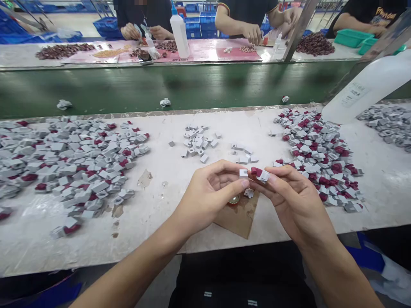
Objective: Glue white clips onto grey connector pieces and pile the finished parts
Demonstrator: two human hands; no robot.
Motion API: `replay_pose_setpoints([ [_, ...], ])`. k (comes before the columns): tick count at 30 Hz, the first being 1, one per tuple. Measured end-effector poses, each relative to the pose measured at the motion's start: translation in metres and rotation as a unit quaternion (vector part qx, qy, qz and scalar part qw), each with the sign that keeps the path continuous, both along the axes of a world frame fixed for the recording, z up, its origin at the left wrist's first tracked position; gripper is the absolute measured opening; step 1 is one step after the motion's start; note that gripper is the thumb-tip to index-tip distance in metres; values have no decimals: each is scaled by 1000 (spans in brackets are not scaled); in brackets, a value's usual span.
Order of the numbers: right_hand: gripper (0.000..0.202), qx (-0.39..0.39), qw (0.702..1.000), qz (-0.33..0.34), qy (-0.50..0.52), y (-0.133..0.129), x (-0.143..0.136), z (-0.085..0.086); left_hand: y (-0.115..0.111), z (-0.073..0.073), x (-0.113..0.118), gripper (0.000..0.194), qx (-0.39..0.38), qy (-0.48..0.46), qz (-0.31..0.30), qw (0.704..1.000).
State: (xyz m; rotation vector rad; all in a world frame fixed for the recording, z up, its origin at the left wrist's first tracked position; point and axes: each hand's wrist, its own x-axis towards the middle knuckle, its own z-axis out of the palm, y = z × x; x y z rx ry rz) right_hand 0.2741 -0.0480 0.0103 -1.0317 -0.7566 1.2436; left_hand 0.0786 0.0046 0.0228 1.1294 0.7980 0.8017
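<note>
My left hand [212, 194] pinches a small grey plastic block [243, 173] between thumb and fingers. Close beside it, my right hand [293, 194] grips a dark red and grey plastic part [260, 173], its red end turned toward the block. A slight gap separates the two pieces. Below the hands lies a piece of brown cardboard [239, 220]. On it sit a small round dish [234, 199], partly covered by my left hand, and another grey piece [248, 193]. Loose grey blocks [199, 141] lie on the table just beyond my hands.
Piles of red and grey parts lie at left [80, 158] and right [317, 149]. A large white bottle [366, 87] leans at the right. Beyond the green conveyor belt [192, 87], several people work around a white squeeze bottle [180, 34].
</note>
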Motion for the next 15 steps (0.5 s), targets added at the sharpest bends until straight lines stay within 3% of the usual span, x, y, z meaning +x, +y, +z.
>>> replay_pose_setpoints([
  [9,15,3,1000,-5,-24,3,-1,-2,3,-3,-1,26,1,-5,5,1000],
  [15,12,1,994,-14,-105,3,1,-5,4,-4,2,19,25,-18,12,999],
])
